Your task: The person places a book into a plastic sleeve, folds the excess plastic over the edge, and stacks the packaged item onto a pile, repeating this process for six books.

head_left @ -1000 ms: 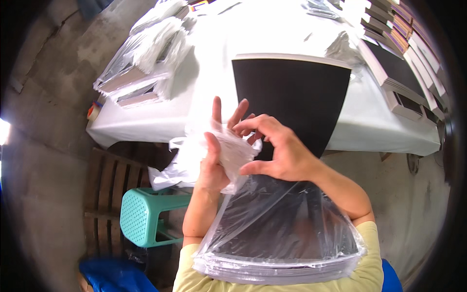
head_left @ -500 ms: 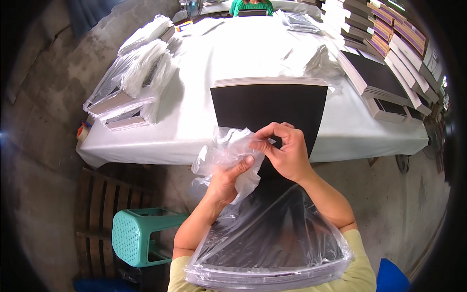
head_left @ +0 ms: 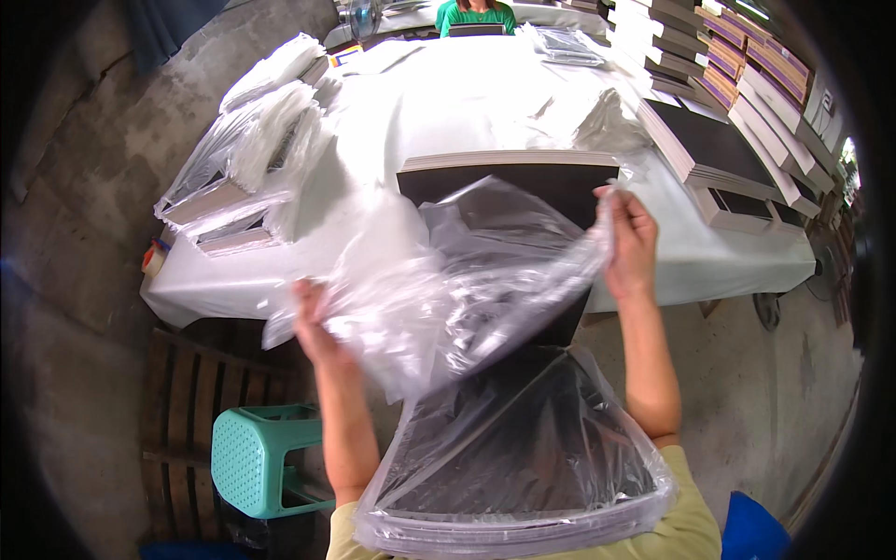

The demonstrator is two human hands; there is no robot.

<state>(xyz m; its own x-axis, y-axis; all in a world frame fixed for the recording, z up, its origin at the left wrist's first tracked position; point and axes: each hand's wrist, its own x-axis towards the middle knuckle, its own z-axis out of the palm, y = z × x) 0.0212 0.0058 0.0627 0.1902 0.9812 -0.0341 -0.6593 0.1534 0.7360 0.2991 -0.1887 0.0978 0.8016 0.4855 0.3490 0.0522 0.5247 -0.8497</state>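
Note:
A clear plastic bag (head_left: 439, 299) is stretched out between my hands in front of the table. My left hand (head_left: 319, 322) grips its left end, a little blurred. At its upper right corner, my right hand (head_left: 630, 238) has its fingers closed on the plastic. Behind the bag, a stack of black-topped sheets or boards (head_left: 560, 194) lies at the table's near edge, partly hidden by the film. Close to my body is another black-topped stack (head_left: 513, 448), wrapped in clear plastic.
Plastic-wrapped stacks (head_left: 238, 154) sit on the left of the white-covered table (head_left: 373, 140). More black-topped stacks (head_left: 714, 140) are on the right. A green stool (head_left: 266, 462) stands below left, by a wooden pallet (head_left: 182, 401). A person in green (head_left: 476, 17) is at the far end.
The bag was bunched between my hands and is now spread wide. My left hand moved left, my right hand right and up.

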